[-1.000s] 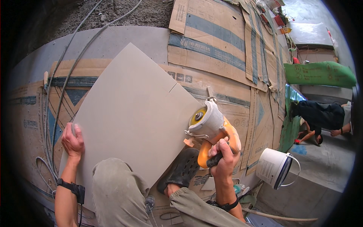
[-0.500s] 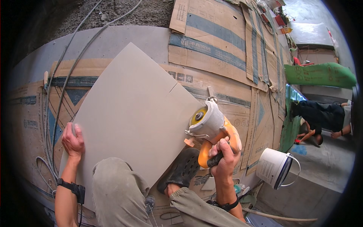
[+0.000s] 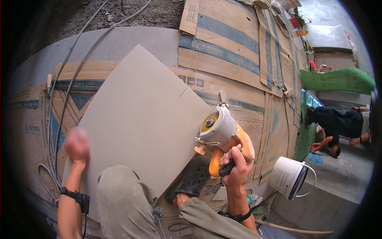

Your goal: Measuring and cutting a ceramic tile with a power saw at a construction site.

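Note:
A large pale grey tile (image 3: 131,111) lies at a slant before me, its far corner pointing away and a short dark cut line (image 3: 183,92) running in from its right edge. My right hand (image 3: 235,167) is wrapped round the black grip of an orange and grey handheld tile saw (image 3: 225,131). The saw's yellow disc (image 3: 208,122) faces the tile and sits at its right edge; whether it touches, I cannot tell. At the tile's left edge is my left hand (image 3: 77,144), a rounded shape whose fingers are smeared in the picture.
Cardboard sheets (image 3: 223,59) cover much of the floor. Grey cables (image 3: 71,79) run along the left. A white bucket (image 3: 287,175) stands at right, beyond my dark clog (image 3: 195,177). Far right are a green sheet (image 3: 338,79) and people, one standing (image 3: 338,118), one bent low (image 3: 330,145).
The saw, my right hand and the tile hold nearly still. My left hand, sharp before with fingers at the tile's edge, is now blurred in the same place. The people beyond have shifted slightly.

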